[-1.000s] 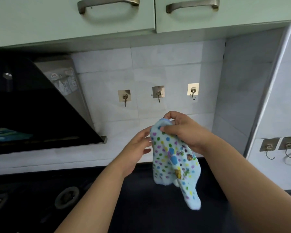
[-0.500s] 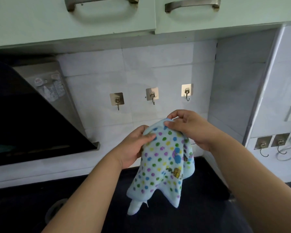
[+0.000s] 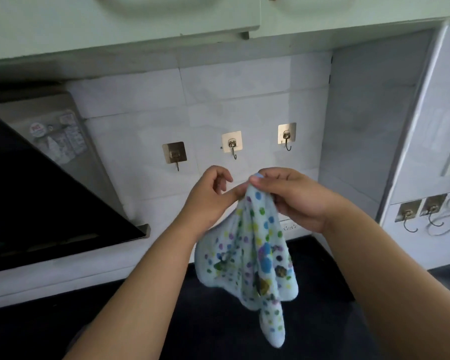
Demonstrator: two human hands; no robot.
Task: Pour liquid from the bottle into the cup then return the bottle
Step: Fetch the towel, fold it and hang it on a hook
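Your view is filled at the top by the pale green wall cupboards (image 3: 120,19), whose door handles are cut off by the upper edge, and at the left by the slanted black range hood (image 3: 37,203), which runs out of frame; the stickers on its steel housing are too blurred to read. Below lies the dark table (image 3: 218,320), so deep in shadow that its surface detail, and a round shape at the lower left, cannot be made out. The white tiled wall (image 3: 140,105) carries three stick-on hooks in a row, the left hook (image 3: 174,154), the middle hook (image 3: 232,144) and the right hook (image 3: 286,135), all bare. At the far right a socket is cut off by the frame edge, with two more hooks (image 3: 421,213) below it. Neither bottle nor cup shows anywhere in your view. What you hold instead is a light blue dotted cloth (image 3: 255,255), hanging with its long axis near vertical, its top corner bunched just below the middle hook and its tail pointing down over the table. Your right hand (image 3: 294,196) pinches that top corner between thumb and curled fingers. Your left hand (image 3: 211,198) sits just beside it, thumb stretched to touch the cloth's upper edge, fingers loosely curled and holding nothing.
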